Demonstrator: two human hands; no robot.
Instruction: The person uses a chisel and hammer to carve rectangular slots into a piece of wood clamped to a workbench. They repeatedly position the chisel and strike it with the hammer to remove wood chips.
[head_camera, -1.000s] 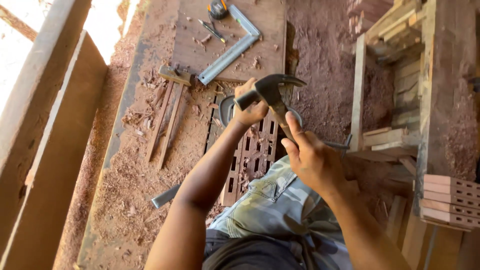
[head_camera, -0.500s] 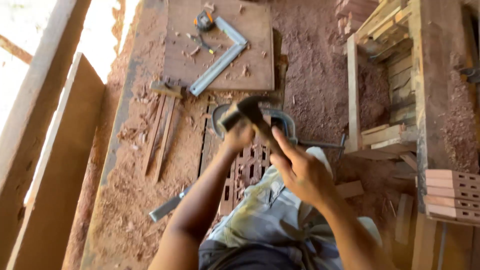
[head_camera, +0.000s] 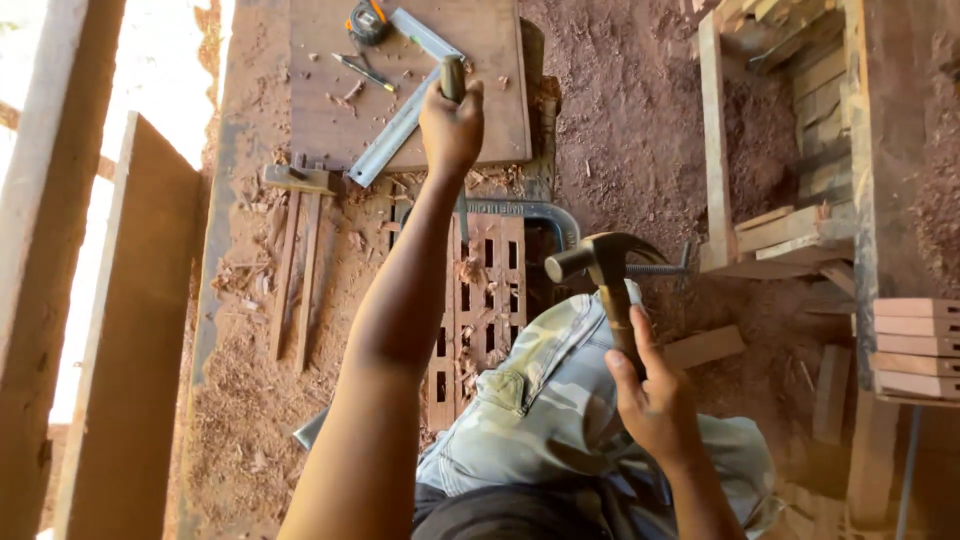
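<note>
Right hand (head_camera: 655, 400) gripping claw hammer (head_camera: 605, 268) by the handle, head raised over the knee, left hand (head_camera: 452, 125) closed around a chisel handle (head_camera: 453, 78) held upright above the perforated bricks (head_camera: 480, 300), with steel square (head_camera: 400, 120) and tape measure (head_camera: 368, 20) on the board (head_camera: 500, 90) beyond.

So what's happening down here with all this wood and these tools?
A person is at woodwork on a dusty red floor. Their left hand grips a handled tool, perhaps a chisel, over a flat wooden board that carries a metal square and a tape measure. Their right hand holds a claw hammer raised above the lap.
</note>
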